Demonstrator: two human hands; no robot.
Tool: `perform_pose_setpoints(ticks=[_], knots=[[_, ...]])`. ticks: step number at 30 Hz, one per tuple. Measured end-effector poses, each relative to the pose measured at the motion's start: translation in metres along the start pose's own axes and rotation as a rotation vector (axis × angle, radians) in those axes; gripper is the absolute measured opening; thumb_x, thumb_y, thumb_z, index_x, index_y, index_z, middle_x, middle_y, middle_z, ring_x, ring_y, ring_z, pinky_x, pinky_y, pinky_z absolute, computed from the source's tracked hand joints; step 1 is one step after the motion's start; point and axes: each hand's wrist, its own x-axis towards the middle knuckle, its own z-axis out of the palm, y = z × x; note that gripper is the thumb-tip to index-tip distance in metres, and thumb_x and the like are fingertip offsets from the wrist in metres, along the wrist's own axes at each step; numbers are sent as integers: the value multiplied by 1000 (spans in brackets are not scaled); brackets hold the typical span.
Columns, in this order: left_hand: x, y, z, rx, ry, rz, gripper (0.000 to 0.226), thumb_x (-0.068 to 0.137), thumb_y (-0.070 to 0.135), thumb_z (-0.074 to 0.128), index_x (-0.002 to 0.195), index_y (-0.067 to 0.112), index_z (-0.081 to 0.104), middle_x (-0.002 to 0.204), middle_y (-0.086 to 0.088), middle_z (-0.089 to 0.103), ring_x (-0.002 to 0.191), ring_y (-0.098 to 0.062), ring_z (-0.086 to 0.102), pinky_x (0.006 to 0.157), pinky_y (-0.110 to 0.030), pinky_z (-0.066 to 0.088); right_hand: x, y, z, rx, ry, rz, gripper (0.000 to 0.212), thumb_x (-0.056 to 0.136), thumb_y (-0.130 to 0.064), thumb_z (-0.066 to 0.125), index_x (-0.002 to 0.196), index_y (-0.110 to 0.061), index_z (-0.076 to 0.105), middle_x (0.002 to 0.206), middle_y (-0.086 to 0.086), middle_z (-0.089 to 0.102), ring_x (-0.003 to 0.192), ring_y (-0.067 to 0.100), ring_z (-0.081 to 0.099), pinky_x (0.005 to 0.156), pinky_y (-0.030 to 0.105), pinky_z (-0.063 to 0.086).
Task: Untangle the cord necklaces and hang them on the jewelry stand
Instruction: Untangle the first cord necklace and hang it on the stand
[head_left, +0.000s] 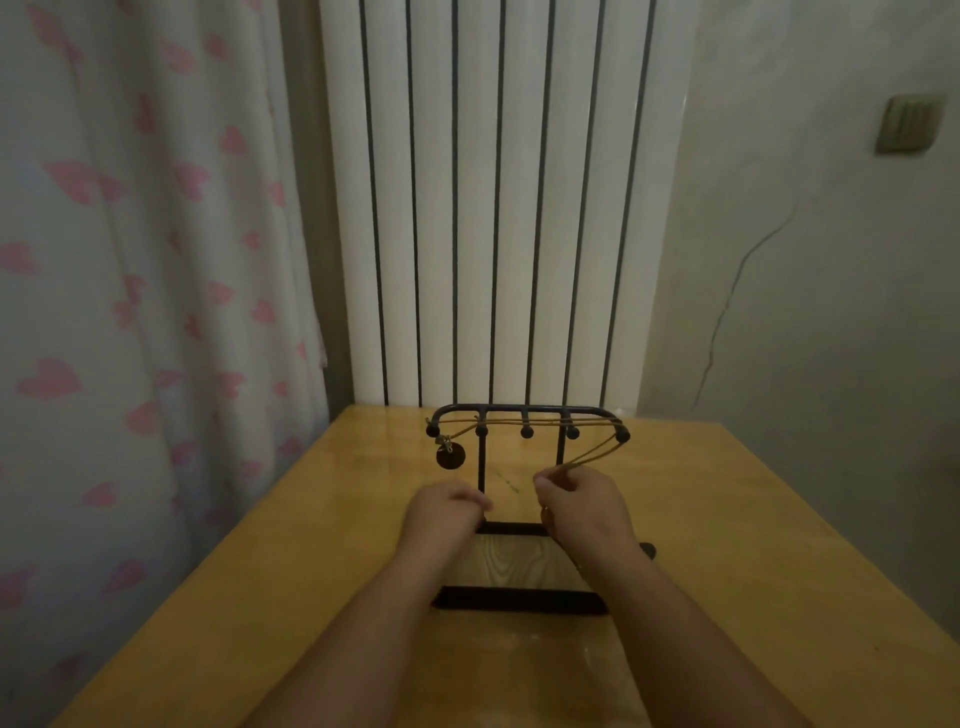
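A black metal jewelry stand (524, 413) with several ball-tipped hooks stands on the wooden table (727, 519). A tan cord necklace (550, 420) lies stretched across its hooks. Its dark round pendant (450, 457) hangs below the left end. From the right-end hook the cord runs down to my right hand (582, 512), which pinches it between curled fingers. My left hand (445, 512) hovers beside it in front of the stand's uprights, fingers curled; I cannot see anything in it. The stand's base (519, 597) lies partly under my forearms.
A white ribbed radiator (498, 208) rises behind the table. A curtain with pink hearts (130, 312) hangs at the left, close to the table's left edge. A plain wall with a switch plate (909, 124) is at the right.
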Motion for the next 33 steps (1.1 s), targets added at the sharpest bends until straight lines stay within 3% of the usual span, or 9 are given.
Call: perform_pose_setpoints(ticks=[3, 7, 12, 15, 21, 25, 28, 31, 33], knots=[[-11, 0, 20, 100, -306, 68, 33, 89, 10, 62, 115, 30, 65, 114, 8, 63, 102, -8, 59, 83, -26, 52, -4, -4, -3, 108, -21, 47, 6, 93, -17, 62, 93, -21, 67, 88, 2, 68, 81, 17, 64, 67, 32, 58], [-18, 6, 33, -9, -501, 44, 17, 92, 22, 63, 100, 37, 62, 106, 11, 64, 100, -9, 59, 87, -29, 49, -7, -13, -11, 155, -47, 39, 5, 90, -15, 66, 94, -16, 70, 89, -1, 68, 82, 10, 61, 59, 21, 48], [-15, 8, 39, -116, -475, 64, 11, 97, 32, 55, 99, 35, 65, 93, 11, 64, 84, -9, 54, 72, -28, 44, -7, -17, -15, 170, -65, 23, 7, 90, -16, 67, 95, -16, 71, 86, -5, 66, 76, 2, 56, 55, 17, 42], [-15, 10, 39, -202, -412, 58, 16, 97, 33, 54, 106, 30, 67, 104, 4, 70, 94, -16, 62, 75, -31, 49, -4, -14, -17, 301, 3, 46, 23, 87, -15, 70, 108, -19, 63, 94, -7, 64, 82, 2, 54, 58, 21, 39], [-11, 17, 38, -380, -320, 38, 16, 99, 22, 54, 103, 16, 68, 99, -4, 74, 92, -21, 69, 78, -30, 56, -1, -7, -28, 605, 160, 57, 70, 85, -13, 53, 149, -27, 28, 126, 1, 48, 118, 26, 45, 102, 53, 38], [-11, 26, 33, -423, -267, 28, 17, 99, 20, 52, 101, 14, 68, 100, -7, 72, 94, -22, 68, 78, -31, 56, -1, -17, -32, 647, 258, -20, 47, 96, -29, 49, 142, -29, 40, 128, -1, 51, 120, 22, 47, 106, 51, 37], [-13, 25, 29, -379, -244, 8, 17, 98, 25, 52, 99, 19, 68, 105, -5, 70, 100, -22, 65, 90, -40, 55, 6, -21, -30, 559, 334, 34, 39, 99, -45, 42, 131, -25, 53, 121, -3, 57, 114, 19, 50, 95, 43, 43], [-13, 23, 25, -345, -205, -16, 16, 95, 23, 54, 96, 17, 68, 108, -5, 68, 103, -22, 61, 93, -44, 51, 9, -20, -28, 461, 395, 32, 37, 100, -45, 41, 127, -24, 55, 117, -1, 58, 108, 18, 52, 81, 34, 42], [-14, 23, 20, -361, -185, -35, 15, 96, 19, 52, 99, 13, 66, 105, -5, 68, 103, -22, 61, 96, -44, 49, 10, -18, -29, 427, 405, 4, 35, 101, -44, 41, 128, -27, 55, 118, -2, 60, 109, 17, 53, 84, 35, 45]])
